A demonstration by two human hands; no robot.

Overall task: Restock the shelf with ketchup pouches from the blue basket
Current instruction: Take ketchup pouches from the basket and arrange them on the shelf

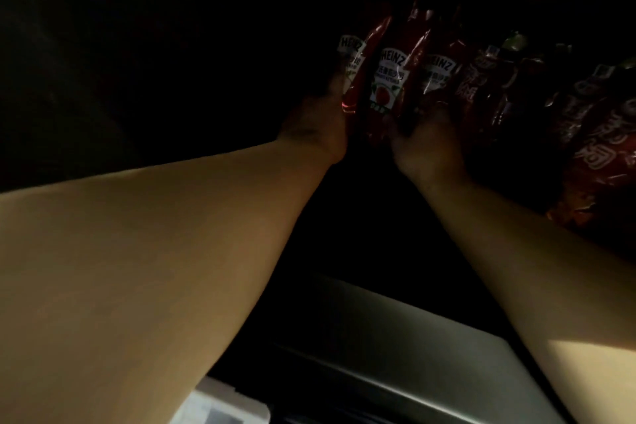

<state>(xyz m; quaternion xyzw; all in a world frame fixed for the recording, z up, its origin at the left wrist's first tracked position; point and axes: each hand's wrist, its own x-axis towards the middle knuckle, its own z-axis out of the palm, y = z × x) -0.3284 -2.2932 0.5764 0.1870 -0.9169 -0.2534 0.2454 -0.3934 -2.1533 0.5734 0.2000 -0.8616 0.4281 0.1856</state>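
- Ketchup pouches (385, 79) stand in a tight row deep on the dark shelf, white labels facing me; I count three side by side, with darker red packs (481, 93) just to their right.
- Head view: my left hand (320, 124) presses against the outer side of the leftmost pouch, and my right hand (426, 141) is at the foot of the rightmost one, fingers seemingly curled on it. It is too dark to tell whether either hand truly grips.
- I judge these pouches soft and squashy, glossy enough to slip, likely to slump if left unsupported; holding low on the body, squeezing gently from both sides, looks safest.
- Below my arms, a pale ledge (395, 354) catches light; I see no blue basket here.
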